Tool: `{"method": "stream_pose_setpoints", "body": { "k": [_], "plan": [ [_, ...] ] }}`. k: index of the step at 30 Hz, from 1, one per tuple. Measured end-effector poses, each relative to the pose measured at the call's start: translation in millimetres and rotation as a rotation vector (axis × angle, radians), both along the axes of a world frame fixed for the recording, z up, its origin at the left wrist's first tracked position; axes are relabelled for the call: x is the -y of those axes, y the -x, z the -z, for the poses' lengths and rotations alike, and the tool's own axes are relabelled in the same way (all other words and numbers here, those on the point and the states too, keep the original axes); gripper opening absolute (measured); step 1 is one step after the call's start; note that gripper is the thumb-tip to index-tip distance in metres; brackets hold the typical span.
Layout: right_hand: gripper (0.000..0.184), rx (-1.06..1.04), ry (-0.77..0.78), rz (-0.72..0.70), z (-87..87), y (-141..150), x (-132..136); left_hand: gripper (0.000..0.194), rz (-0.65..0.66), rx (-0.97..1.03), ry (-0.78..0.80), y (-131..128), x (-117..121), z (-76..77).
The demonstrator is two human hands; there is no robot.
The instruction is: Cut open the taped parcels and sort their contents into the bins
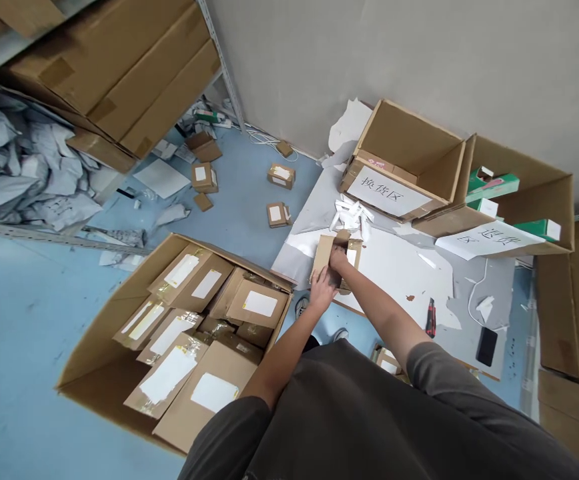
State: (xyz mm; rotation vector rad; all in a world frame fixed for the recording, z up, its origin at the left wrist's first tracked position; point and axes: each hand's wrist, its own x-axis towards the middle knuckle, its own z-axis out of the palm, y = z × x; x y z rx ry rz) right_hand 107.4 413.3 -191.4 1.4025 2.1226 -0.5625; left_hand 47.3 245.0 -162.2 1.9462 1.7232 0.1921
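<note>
Plainly, both hands [322, 291] touch an open carton [323, 255] — the right inside.

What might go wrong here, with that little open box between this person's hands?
The small open box sits close to the near edge of the table, so it might slip off if the left hand loses it. The red-and-black box cutter lies loose beside the right arm, which might knock it. The phone, near a table corner, could perhaps get nudged off.
</note>
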Motion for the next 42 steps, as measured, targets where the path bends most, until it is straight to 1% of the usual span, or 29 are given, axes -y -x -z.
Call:
{"method": "stream_pose_setpoints", "body": {
  "k": [2, 4, 8, 10, 13, 16, 18, 20, 22, 24, 28, 30, 32, 35, 38, 40, 42],
  "plan": [
    [0.090, 0.052, -0.010, 0.014, -0.6, -5, 6, 0.022, -0.013, 0.010, 0.011, -6, 1, 0.3],
    [0.095, 0.095, -0.014, 0.043, -4.7, -14, 11, 0.023, -0.006, 0.016, 0.022, -12, 0, -1.1],
    [0.093, 0.110, -0.062, 0.098, -24.2, -43, 11, 0.027, -0.016, 0.001, 0.076, -15, -7, -8.1],
    [0.089, 0.041, -0.077, 0.072, -36.8, -61, 9, 0.031, -0.032, -0.005, 0.100, -11, -11, -13.0],
    [0.080, -0.129, -0.086, -0.002, -52.0, -87, 7, 0.044, -0.036, 0.014, 0.125, -7, -15, -21.3],
    [0.075, -0.262, -0.097, -0.034, -57.4, -106, 11, 0.067, -0.125, 0.013, 0.202, -18, -20, -29.6],
    [0.073, -0.318, -0.111, -0.028, -55.9, -113, 15, 0.084, -0.211, -0.011, 0.251, -33, -25, -33.6],
    [0.069, -0.359, -0.129, -0.026, -52.6, -115, 19, 0.096, -0.273, -0.042, 0.283, -50, -31, -35.4],
    [0.067, -0.384, -0.132, -0.028, -49.6, -115, 21, 0.100, -0.303, -0.072, 0.309, -63, -35, -35.0],
    [0.069, -0.399, -0.127, -0.026, -47.8, -113, 19, 0.100, -0.314, -0.101, 0.327, -71, -37, -33.2],
    [0.076, -0.396, -0.120, -0.042, -44.6, -97, 7, 0.099, -0.320, -0.143, 0.317, -72, -37, -29.8],
    [0.076, -0.332, -0.092, -0.039, -39.8, -82, -2, 0.097, -0.319, -0.153, 0.310, -70, -35, -28.8],
    [0.080, -0.223, -0.041, -0.004, -31.5, -66, -11, 0.094, -0.318, -0.164, 0.305, -68, -32, -27.6],
    [0.096, -0.096, 0.030, 0.059, -14.6, -49, -19, 0.091, -0.313, -0.153, 0.269, -65, -29, -24.7],
    [0.104, -0.046, 0.061, 0.079, 1.0, -44, -20, 0.088, -0.318, -0.103, 0.230, -63, -27, -21.1],
    [0.107, -0.025, 0.039, 0.072, 7.5, -45, -17, 0.086, -0.325, -0.081, 0.223, -63, -26, -18.9],
    [0.110, -0.012, -0.003, 0.061, 10.4, -47, -14, 0.086, -0.325, -0.074, 0.220, -64, -26, -17.0]
  ]
}}
